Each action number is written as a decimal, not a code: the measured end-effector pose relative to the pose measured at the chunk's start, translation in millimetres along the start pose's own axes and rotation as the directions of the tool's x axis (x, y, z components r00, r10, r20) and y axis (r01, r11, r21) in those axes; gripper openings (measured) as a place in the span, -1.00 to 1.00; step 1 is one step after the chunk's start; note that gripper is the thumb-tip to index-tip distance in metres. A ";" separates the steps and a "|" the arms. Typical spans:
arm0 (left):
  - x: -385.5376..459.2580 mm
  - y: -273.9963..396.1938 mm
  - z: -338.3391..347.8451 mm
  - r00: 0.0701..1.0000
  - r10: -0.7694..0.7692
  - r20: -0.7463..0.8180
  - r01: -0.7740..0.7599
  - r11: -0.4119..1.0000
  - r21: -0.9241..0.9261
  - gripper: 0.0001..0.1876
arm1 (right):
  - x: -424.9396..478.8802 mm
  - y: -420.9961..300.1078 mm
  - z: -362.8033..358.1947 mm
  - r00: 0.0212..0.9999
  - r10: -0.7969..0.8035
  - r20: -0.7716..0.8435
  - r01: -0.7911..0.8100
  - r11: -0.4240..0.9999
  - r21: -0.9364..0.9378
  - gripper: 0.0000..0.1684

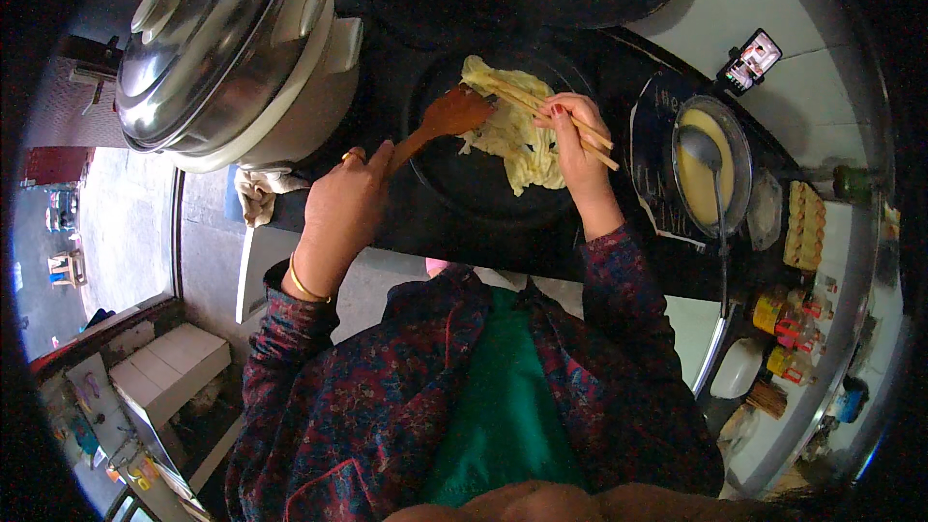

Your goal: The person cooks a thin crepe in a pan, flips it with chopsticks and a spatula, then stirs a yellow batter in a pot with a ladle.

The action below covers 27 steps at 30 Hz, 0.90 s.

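Note:
A crumpled, pale yellow pancake (518,130) lies partly folded in a dark round pan (464,185). My left hand (346,206) grips the handle of a brown wooden spatula (457,116), whose blade touches the pancake's left side. Between the fingers of my right hand (578,138) is a pair of wooden chopsticks (518,93). Their far ends rest on the upper part of the pancake, and the hand is over its right edge. The pancake hides part of the pan's bottom.
At left stands a large steamer pot with a metal lid (210,36); a cloth (261,196) lies below it. On the right are a bowl of yellow batter (705,196) with a ladle (699,146), a mounted phone (754,58), an egg tray (803,225) and several bottles (786,322).

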State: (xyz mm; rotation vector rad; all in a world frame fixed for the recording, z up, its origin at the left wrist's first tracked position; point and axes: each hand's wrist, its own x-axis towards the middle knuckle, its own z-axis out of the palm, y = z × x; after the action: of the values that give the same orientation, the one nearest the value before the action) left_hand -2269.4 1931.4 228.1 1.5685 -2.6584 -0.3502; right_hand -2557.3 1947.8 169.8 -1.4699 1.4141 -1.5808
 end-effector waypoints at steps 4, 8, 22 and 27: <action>10.3 -7.8 13.8 1.000 0.028 -0.014 -0.028 0.999 0.039 -0.55 | 3.2 0.5 -10.9 0.998 -0.052 -0.020 0.048 0.983 -0.179 -0.85; 12.5 -8.8 15.2 1.000 0.019 -0.002 -0.019 0.999 0.047 -0.56 | 1.3 -5.1 -15.0 0.997 -0.044 -0.061 0.040 0.997 -0.062 -0.86; 14.6 -7.8 9.1 0.999 0.031 0.034 -0.033 0.998 0.046 -0.59 | 9.8 0.0 2.0 0.999 -0.033 -0.003 0.032 0.998 -0.057 -0.86; 13.8 -9.1 11.4 1.000 0.018 0.021 -0.018 1.000 0.022 -0.56 | 13.1 0.3 -2.8 0.998 -0.055 -0.025 0.054 0.996 -0.071 -0.87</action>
State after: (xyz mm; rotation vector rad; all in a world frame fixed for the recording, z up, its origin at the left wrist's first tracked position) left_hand -2270.0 1917.2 213.9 1.5544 -2.6993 -0.3397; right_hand -2563.2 1936.8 174.6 -1.5454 1.4705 -1.6043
